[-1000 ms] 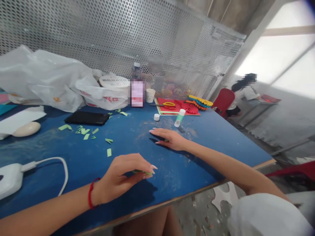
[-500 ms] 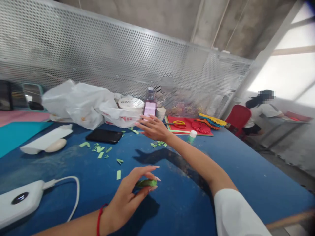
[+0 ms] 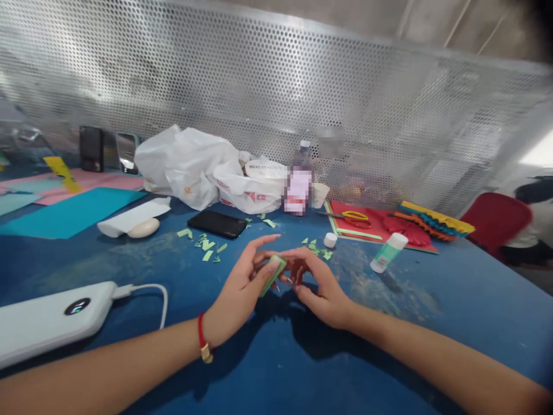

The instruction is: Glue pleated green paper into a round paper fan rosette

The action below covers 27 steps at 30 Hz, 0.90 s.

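Observation:
Between the thumb and fingers of my left hand (image 3: 246, 282) is a small folded piece of green paper (image 3: 273, 278), held tilted above the blue table. My right hand (image 3: 319, 285) sits just to its right, fingers bent and thumb apart. Its fingertips come close to the paper's far end; whether they touch it I cannot tell. Green paper scraps (image 3: 206, 245) lie in loose groups beyond both hands. A glue stick (image 3: 389, 252) stands or leans to the right, and a white cap (image 3: 330, 240) is nearer my right hand.
A power bank (image 3: 56, 323) with a white cable occupies the near left. Farther back are a black phone (image 3: 217, 223), white plastic bags (image 3: 194, 167), a lit phone (image 3: 299, 190), yellow-handled scissors (image 3: 356, 218) on red paper (image 3: 375, 222), and folded coloured paper (image 3: 436, 220). A person sits far right.
My right hand has come back from the lit phone to beside my left hand. My left hand has lifted and turned the green paper. The view has swung left.

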Each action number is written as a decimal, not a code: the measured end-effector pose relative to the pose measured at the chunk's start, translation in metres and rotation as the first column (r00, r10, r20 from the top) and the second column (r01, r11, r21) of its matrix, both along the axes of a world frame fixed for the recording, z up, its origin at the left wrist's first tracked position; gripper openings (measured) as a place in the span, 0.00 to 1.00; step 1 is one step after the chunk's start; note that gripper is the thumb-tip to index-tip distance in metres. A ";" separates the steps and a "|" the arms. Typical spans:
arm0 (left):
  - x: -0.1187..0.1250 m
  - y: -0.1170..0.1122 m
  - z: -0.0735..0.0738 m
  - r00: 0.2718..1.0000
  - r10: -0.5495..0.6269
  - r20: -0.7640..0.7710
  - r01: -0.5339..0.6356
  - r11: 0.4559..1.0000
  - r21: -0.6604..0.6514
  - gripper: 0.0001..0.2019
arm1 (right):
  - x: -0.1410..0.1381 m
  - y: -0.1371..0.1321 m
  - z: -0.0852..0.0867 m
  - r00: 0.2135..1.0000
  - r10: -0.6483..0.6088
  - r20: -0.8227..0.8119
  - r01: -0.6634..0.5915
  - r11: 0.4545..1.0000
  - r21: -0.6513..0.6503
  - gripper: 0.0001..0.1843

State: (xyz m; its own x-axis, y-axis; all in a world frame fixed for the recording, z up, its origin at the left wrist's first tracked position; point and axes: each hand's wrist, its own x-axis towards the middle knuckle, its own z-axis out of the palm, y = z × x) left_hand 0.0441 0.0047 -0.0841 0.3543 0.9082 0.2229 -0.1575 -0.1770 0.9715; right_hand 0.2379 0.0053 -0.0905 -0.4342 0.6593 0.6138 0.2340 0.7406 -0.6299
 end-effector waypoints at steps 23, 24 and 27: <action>0.000 0.000 -0.002 0.950 0.183 -0.253 -0.111 0.956 0.273 0.29 | 0.002 0.007 -0.005 0.908 -0.312 -0.280 0.319 0.948 -0.022 0.19; 0.000 0.000 -0.001 0.941 0.208 -0.266 -0.141 0.957 0.252 0.28 | 0.002 0.007 -0.005 0.889 -0.343 -0.302 0.345 0.937 -0.048 0.19; 0.003 0.002 0.000 0.953 0.229 -0.196 -0.206 0.970 0.130 0.26 | 0.002 0.010 -0.004 0.824 -0.413 -0.387 0.379 0.910 -0.166 0.20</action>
